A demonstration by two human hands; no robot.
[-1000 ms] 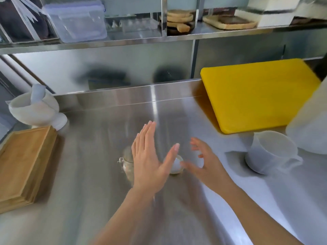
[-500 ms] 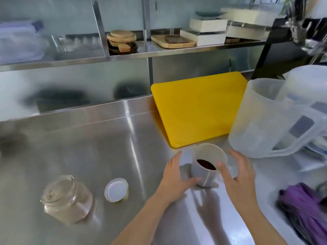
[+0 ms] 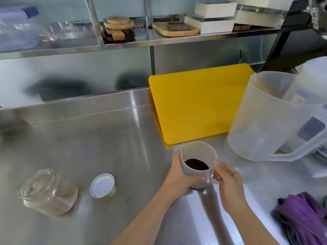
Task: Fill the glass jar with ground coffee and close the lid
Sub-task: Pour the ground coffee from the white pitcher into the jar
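- Left hand [image 3: 178,174] wrapped around the side of a white cup [image 3: 198,163] at lower centre of frame, dark ground coffee [image 3: 196,164] inside.
- Right hand [image 3: 228,183] pinching the cup's handle.
- Open glass jar [image 3: 46,190] at lower left on the steel counter [image 3: 106,138].
- Lid [image 3: 102,185] just beside the jar, apart from it.

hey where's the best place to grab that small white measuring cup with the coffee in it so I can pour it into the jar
Take the small white measuring cup by its handle, which sticks out on the right, so the right hand comes in from that side. The left hand can steady the smooth wall opposite. It stands upright with ground coffee at the bottom, so keep it level on the way to the glass jar.
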